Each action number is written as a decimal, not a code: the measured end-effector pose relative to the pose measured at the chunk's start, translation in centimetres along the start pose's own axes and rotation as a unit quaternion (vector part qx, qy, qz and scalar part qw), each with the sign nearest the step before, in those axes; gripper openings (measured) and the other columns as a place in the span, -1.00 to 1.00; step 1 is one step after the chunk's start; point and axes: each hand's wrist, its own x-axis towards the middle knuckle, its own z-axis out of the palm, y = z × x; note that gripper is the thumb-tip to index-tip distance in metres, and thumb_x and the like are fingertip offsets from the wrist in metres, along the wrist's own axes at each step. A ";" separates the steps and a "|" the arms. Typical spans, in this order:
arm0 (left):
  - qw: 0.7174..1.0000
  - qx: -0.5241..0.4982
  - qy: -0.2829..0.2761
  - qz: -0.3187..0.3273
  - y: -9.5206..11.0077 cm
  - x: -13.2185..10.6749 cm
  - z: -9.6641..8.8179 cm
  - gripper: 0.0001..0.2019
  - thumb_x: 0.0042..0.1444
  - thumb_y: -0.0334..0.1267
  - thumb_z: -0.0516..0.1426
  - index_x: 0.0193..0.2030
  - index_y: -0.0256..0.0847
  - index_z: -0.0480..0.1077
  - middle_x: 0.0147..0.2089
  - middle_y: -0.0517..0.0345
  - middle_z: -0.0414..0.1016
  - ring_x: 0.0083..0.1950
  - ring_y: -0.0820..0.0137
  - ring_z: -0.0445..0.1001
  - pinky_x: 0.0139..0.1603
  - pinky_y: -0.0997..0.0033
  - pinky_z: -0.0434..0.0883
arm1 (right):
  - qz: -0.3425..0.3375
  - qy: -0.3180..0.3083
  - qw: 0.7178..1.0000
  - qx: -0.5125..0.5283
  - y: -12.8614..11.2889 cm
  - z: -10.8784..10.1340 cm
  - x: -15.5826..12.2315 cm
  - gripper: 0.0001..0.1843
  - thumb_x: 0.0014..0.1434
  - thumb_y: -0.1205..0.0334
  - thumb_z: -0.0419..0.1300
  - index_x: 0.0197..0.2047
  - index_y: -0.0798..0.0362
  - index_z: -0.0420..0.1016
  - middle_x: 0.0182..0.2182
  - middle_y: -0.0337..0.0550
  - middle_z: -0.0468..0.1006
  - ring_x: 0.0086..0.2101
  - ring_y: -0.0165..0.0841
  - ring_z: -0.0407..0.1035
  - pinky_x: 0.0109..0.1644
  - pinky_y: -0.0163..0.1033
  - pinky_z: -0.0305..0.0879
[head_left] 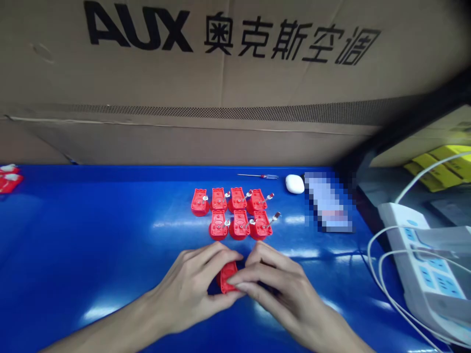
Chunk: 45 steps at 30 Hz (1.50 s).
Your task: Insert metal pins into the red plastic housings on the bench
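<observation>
Near the front of the blue table, my left hand (200,277) is curled around a red plastic housing (228,275) and grips it from the left. My right hand (277,282) meets it from the right, with thumb and forefinger pinched together over the housing's open face. Whatever is between those fingertips is hidden. Just beyond my hands, several similar red housings stand in two rows, among them a front one (218,224) and a back-left one (199,202). Each has a thin metal stem with a small whitish or dark end sticking out to the right.
A small screwdriver (259,176), a white rounded case (295,184) and a blurred-out phone (328,203) lie behind on the blue table (110,230). Red pieces (10,180) sit at far left. A white power strip (430,264) with cables is at right; a cardboard box (206,83) walls the back.
</observation>
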 end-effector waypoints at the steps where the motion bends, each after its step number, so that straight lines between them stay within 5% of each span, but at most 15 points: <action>1: 1.000 0.000 -0.001 -0.001 0.0 0.0 0.0 -0.67 0.33 -0.25 0.35 0.18 -0.12 0.43 -0.02 0.12 0.62 -0.14 0.31 0.63 -0.17 0.35 0.51 | 0.007 -0.005 1.000 0.001 -0.1 0.0 0.1 -0.81 0.58 0.19 0.21 0.13 -0.11 0.66 -0.11 -0.17 0.52 -0.12 -0.30 0.42 -0.03 -0.19 0.35; 9: 1.000 0.003 -0.002 -0.003 -0.1 0.1 0.1 -0.66 0.35 -0.23 0.33 0.20 -0.10 0.43 0.03 0.09 0.65 -0.10 0.29 0.66 -0.17 0.36 0.54 | 0.043 0.003 0.998 0.050 -0.6 -0.4 0.2 -0.80 0.58 0.18 0.23 0.10 -0.16 0.70 -0.14 -0.21 0.52 -0.15 -0.34 0.44 -0.06 -0.23 0.36; 19: 0.999 0.028 0.015 0.003 0.0 0.0 0.0 -0.57 0.32 -0.11 0.38 0.23 -0.10 0.43 0.04 0.09 0.67 -0.05 0.26 0.70 -0.12 0.33 0.58 | 0.065 0.153 0.986 -0.031 0.5 -1.2 -0.3 -0.91 0.37 0.12 0.45 -0.11 -0.10 0.79 -0.57 -0.38 0.39 -0.56 -0.47 0.18 -0.44 -0.28 0.12; 27: 0.999 0.032 0.013 0.003 0.0 -0.1 0.0 -0.55 0.30 -0.14 0.40 0.25 -0.08 0.42 0.03 0.12 0.66 -0.07 0.28 0.69 -0.13 0.33 0.57 | 0.185 0.080 0.976 -0.083 1.1 -1.4 0.4 -0.66 0.47 -0.04 0.30 -0.23 -0.01 0.72 -0.60 -0.39 0.32 -0.56 -0.45 0.11 -0.44 -0.26 0.00; 45: 0.999 0.034 0.017 0.000 0.0 0.0 0.0 -0.55 0.30 -0.12 0.40 0.25 -0.09 0.43 0.03 0.13 0.67 -0.08 0.27 0.69 -0.13 0.33 0.56 | 0.216 0.079 0.964 -0.132 1.8 -1.4 0.7 -0.71 0.39 -0.02 0.38 -0.28 -0.01 0.70 -0.61 -0.33 0.51 -0.60 -0.39 0.29 -0.45 -0.28 0.10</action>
